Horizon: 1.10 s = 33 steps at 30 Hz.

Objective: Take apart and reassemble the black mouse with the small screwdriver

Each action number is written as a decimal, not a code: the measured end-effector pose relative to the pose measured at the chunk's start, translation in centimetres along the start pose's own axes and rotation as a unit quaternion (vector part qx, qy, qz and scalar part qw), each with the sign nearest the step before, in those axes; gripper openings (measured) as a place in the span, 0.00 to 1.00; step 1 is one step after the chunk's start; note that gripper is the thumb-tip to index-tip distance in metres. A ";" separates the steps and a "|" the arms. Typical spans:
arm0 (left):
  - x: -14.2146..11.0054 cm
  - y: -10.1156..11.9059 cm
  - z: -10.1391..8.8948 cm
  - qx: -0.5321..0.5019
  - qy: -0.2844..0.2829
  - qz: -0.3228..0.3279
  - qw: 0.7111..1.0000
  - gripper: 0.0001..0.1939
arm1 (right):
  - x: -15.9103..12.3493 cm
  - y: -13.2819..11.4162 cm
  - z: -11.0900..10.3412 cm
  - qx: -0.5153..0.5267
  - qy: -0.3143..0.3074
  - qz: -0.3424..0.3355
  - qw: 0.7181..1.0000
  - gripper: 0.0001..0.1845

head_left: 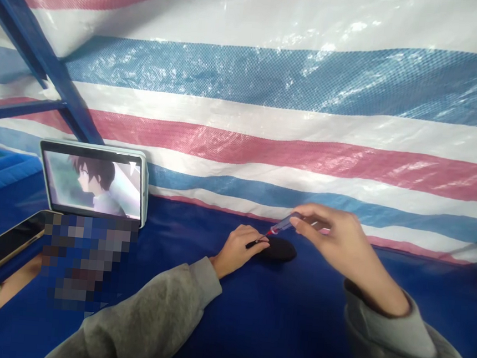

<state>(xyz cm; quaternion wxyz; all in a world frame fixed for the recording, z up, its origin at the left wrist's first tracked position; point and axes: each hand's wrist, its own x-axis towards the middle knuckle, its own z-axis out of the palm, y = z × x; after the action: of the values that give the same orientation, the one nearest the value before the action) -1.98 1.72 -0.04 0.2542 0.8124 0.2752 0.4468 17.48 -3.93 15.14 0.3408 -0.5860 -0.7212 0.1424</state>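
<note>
My right hand pinches a small screwdriver by its translucent bluish-purple handle. Its red collar and thin shaft point down and left, with the tip by the fingers of my left hand. Those left fingers are closed, thumb and forefinger around something small and dark that I cannot make out. Just right of them a flat, black, oval thing lies on the dark blue surface; whether the left fingers hold it is unclear.
At the left a tablet in a pale case stands propped up, playing a cartoon. A phone lies beside it, near a blue tray and a blurred-out patch. Striped plastic sheeting hangs behind, with a blue metal frame at the left.
</note>
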 end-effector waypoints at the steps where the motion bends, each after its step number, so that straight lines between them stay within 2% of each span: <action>1: 0.0 0.0 0.0 -0.005 0.005 -0.006 1.000 0.13 | 0.0 0.1 -0.1 -0.006 0.007 0.002 1.000 0.14; 12: 0.0 0.0 0.0 -0.024 0.037 -0.025 0.999 0.14 | 0.1 0.6 -0.6 -0.020 0.023 0.017 0.999 0.16; 28: 0.0 0.0 0.0 -0.016 0.021 -0.034 0.999 0.16 | 0.2 0.4 -0.2 -0.022 -0.002 0.001 1.000 0.15; 33: 0.0 0.1 0.0 -0.024 0.026 -0.036 0.999 0.15 | 0.0 0.6 -0.5 -0.033 0.027 0.001 0.999 0.15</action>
<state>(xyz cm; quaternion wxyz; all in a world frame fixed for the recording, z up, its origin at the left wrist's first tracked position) -1.98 1.68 0.02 0.2824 0.7836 0.2997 0.4651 18.21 -3.84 15.14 0.3407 -0.6013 -0.7154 0.1027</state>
